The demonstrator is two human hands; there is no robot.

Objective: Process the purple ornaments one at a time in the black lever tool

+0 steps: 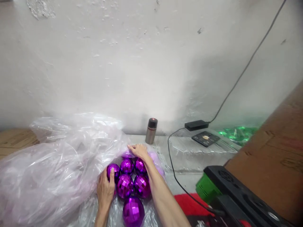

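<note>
While the big clear bag (54, 170) slumps over the table, we see our balls (129, 179) clustered at its mouth, purple, faceted, mirror-bright; round and loose, they could roll apart if the plastic shifts; our right hand (139, 151) rests flat, fingers spread, on the far balls; our left hand (105, 189) curls round the leftmost ball (113, 171).

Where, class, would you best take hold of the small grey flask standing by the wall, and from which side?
Grip the grey flask around its straight body, below the dark cap. It stands upright and alone on the table, a gap apart from the right hand. Come from the front, probably: the wall is close behind, and the plastic bag bulges on its left.
</note>
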